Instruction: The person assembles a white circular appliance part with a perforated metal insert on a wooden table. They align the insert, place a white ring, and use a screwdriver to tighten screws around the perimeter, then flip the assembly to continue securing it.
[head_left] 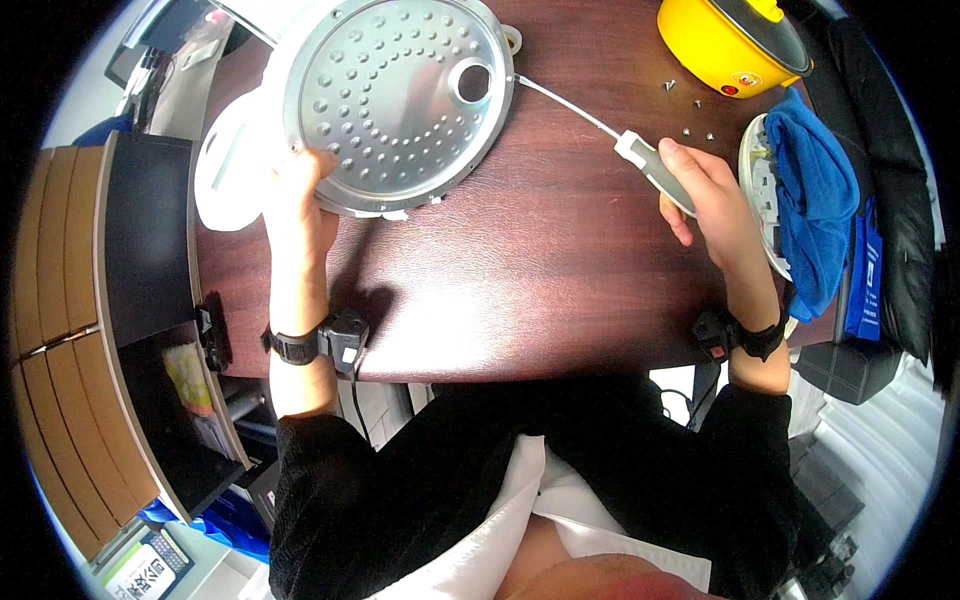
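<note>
The left hand grips the lower-left rim of a dimpled metal disc over the surface; a screwdriver, held in the right hand, points its tip at the disc's right edge.

Note shiny metal with dimples on the round silver disc. Observe smooth metal along the shaft and matt plastic on the handle of the grey-and-white screwdriver. Note glossy wood grain on the reddish-brown tabletop, glossy plastic on the rounded yellow pot, and matt fabric in the crumpled blue cloth.
</note>
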